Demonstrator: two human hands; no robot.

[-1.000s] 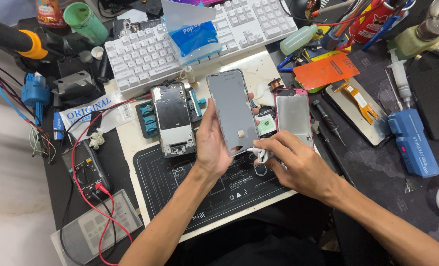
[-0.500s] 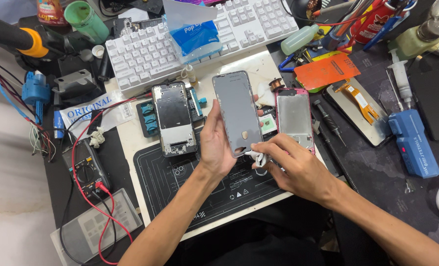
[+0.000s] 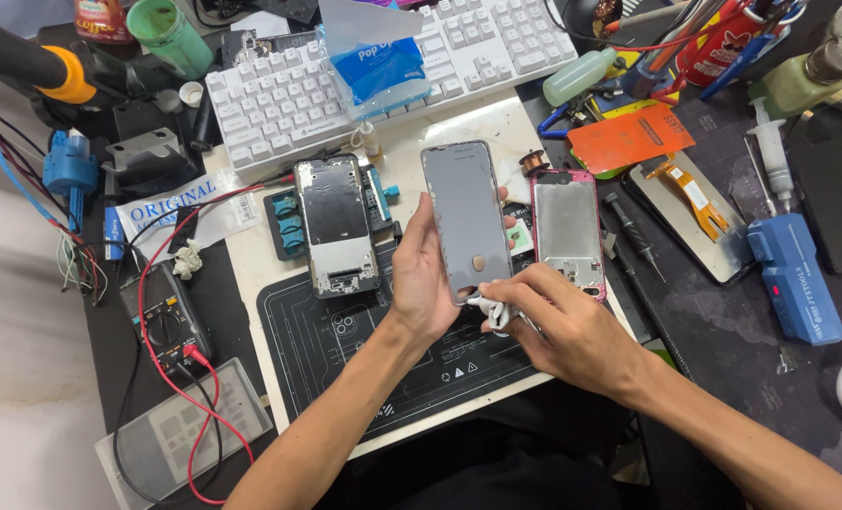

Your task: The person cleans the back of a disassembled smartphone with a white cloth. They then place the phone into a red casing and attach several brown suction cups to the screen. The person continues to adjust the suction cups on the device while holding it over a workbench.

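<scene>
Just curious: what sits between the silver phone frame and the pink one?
In the head view, the left hand holding a grey phone screen upright between the silver frame and pink frame.

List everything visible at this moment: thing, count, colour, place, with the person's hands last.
phone screen panel: 1, dark grey, held upright over the mat
white cloth: 1, white, at the panel's lower edge
phone frame in clamp: 1, silver, left of the panel
pink phone frame: 1, pink-edged, right of the panel
work mat: 1, black with white lines, under the hands
keyboard: 1, white, top centre
clear bag: 1, clear with blue, lying on the keyboard
multimeter: 1, black with red lead, lower left
orange sheet: 1, orange, upper right
blue tool: 1, blue, far right
green cup: 1, green, top left
left hand: 1, grips the panel's left edge
right hand: 1, holds the cloth
</scene>
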